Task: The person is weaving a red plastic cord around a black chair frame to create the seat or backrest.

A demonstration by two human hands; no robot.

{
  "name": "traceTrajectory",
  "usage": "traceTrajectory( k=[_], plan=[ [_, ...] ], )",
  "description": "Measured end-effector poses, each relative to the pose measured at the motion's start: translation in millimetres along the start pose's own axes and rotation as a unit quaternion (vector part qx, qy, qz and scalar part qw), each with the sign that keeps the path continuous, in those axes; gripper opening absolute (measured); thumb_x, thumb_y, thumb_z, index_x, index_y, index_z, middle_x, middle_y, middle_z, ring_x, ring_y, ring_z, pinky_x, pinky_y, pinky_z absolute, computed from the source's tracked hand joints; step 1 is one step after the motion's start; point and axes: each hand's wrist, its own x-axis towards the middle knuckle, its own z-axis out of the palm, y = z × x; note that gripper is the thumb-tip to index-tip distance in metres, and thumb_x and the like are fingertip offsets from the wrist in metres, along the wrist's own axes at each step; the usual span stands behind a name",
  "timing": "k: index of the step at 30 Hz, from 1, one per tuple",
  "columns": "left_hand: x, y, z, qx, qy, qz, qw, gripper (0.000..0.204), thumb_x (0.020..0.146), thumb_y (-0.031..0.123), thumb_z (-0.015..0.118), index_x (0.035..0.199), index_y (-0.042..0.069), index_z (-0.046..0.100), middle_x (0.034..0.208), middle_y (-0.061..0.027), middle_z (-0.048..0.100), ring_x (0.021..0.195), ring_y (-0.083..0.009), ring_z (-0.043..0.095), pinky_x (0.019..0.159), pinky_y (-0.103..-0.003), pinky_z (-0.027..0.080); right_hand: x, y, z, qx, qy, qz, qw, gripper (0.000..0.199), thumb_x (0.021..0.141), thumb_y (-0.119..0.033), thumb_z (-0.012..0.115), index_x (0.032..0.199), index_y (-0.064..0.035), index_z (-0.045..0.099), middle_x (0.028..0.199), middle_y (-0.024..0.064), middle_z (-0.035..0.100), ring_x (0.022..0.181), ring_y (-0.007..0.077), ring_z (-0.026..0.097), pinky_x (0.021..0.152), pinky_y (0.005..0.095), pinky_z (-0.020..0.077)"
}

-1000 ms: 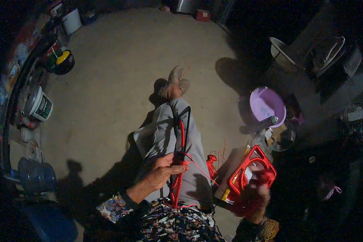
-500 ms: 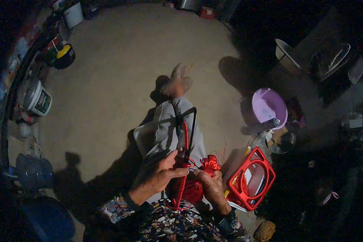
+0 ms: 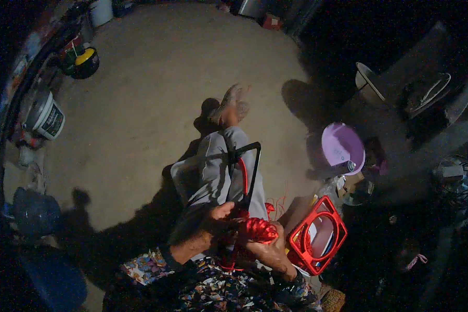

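Observation:
A thin black frame [image 3: 255,166], partly wrapped in red cord [image 3: 244,174], stands up from my lap over the grey trousers [image 3: 213,156]. My left hand [image 3: 213,223] is closed around the lower part of this frame; its fingertips are in shadow. Shiny red cord gathered in a bundle [image 3: 260,230] lies across the front of the frame. My right hand [image 3: 273,252] grips that bundle from the right, close beside the left hand. Below the hands, a red wrapped length hangs toward the patterned top; much of it is hidden.
To my right stands a red-rimmed basket [image 3: 317,268] holding assorted items. Beyond it are a purple basin [image 3: 338,138] with a spray can [image 3: 343,168] beside it. A white bucket [image 3: 51,120] and a blue container [image 3: 34,213] line the left side.
My right hand has raised the red bundle and brought it left, across the frame. The fingertips that pinched near the cord are now hidden behind it. The view has shifted slightly.

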Motion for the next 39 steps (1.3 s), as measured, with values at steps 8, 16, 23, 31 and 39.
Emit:
traceTrajectory(
  k=[8,16,23,31,39],
  plan=[
    [8.4,6.3,-7.6,0.059,-0.036,-0.038,0.997,0.033,0.090,0.028,0.052,0.107,0.001,0.052,0.089,-0.0027,0.059,0.081,-0.0101,0.056,0.073,-0.025,0.047,9.2,-33.9,13.1,0.109,-0.107,-0.083,0.985,0.016,0.069,-0.005,0.068,0.081,-0.0017,0.058,0.071,0.0078,0.060,0.059,0.0156,0.057,0.054,0.0290,0.0441],
    [-4.8,28.0,16.5,0.222,0.079,0.113,0.965,0.037,0.075,0.005,0.070,0.106,0.001,0.050,0.100,-0.0079,0.057,0.088,-0.0164,0.060,0.078,-0.028,0.049,-12.6,-0.7,-11.4,-0.014,-0.196,-0.160,0.967,0.049,0.070,-0.028,0.071,0.110,-0.0033,0.057,0.087,0.0122,0.066,0.063,0.0289,0.060,0.061,0.0354,0.0485],
    [-10.5,31.9,31.6,0.290,0.110,0.160,0.937,0.028,0.075,0.001,0.069,0.099,-0.001,0.053,0.107,-0.0116,0.053,0.089,-0.0179,0.061,0.080,-0.030,0.050,-26.7,25.5,-22.5,0.155,-0.264,-0.081,0.948,0.037,0.068,-0.021,0.073,0.098,-0.0037,0.059,0.076,0.0124,0.063,0.059,0.0295,0.059,0.056,0.0367,0.0459],
    [-12.7,45.7,46.2,0.649,0.075,0.373,0.659,0.034,0.070,-0.003,0.072,0.101,0.001,0.057,0.102,-0.0127,0.058,0.091,-0.0257,0.059,0.077,-0.033,0.049,8.9,-1.7,-11.7,0.185,-0.161,-0.278,0.929,0.031,0.071,-0.020,0.070,0.094,-0.0037,0.057,0.071,0.0135,0.058,0.059,0.0323,0.056,0.054,0.0397,0.0427],
    [-15.1,58.0,3.4,0.356,0.132,0.316,0.869,0.018,0.093,0.019,0.047,0.085,0.004,0.051,0.079,-0.0161,0.062,0.074,-0.0264,0.061,0.069,-0.037,0.050,4.6,16.4,-30.1,0.171,-0.156,-0.182,0.956,0.042,0.073,-0.025,0.069,0.108,-0.0053,0.054,0.073,0.0163,0.059,0.063,0.0333,0.058,0.058,0.0374,0.0468]
  ],
)
